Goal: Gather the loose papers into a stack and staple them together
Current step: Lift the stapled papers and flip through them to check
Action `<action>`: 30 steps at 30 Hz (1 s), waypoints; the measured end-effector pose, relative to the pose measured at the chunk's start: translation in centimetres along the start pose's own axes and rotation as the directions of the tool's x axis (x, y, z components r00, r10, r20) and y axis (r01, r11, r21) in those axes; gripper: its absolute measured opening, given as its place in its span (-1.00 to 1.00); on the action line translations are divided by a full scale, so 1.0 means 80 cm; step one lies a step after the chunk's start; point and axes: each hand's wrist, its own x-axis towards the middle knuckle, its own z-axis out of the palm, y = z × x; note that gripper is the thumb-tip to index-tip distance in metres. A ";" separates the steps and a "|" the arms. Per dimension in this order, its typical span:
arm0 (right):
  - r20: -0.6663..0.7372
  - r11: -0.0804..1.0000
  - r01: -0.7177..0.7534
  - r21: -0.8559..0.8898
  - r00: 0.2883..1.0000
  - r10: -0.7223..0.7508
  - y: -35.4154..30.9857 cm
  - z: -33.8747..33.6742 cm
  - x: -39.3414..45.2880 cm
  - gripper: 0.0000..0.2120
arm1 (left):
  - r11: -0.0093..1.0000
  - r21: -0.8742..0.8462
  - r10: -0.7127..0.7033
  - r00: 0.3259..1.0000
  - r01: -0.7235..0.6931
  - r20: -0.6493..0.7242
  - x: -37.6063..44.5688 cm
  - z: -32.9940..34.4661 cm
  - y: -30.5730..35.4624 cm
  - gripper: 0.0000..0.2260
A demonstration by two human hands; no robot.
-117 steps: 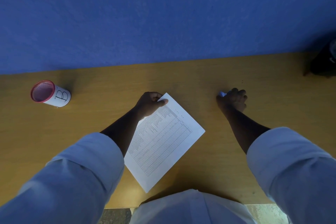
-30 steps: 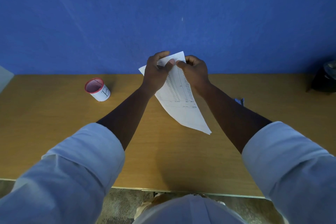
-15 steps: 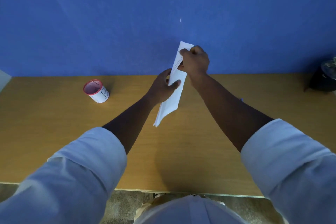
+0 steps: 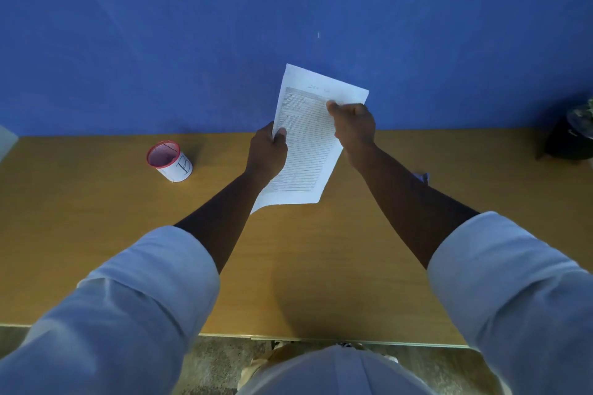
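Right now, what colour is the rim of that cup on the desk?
Red, on a white cup; the head view shows it.

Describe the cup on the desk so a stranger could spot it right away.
Start at the blue wall and drop to the wooden desk. Left of the left hand stands a white cup, alone there, with a red rim and a handwritten B.

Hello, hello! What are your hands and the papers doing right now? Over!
Left hand grips papers at left edge. Right hand pinches right edge. Papers held up above table, printed side facing the camera. Nothing in the way.
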 end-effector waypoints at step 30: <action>0.186 0.892 -0.329 -0.310 0.899 0.397 0.131 -0.053 0.024 -0.83 | 0.886 0.037 -0.458 0.860 0.462 0.227 0.020 0.012 -0.097 -0.70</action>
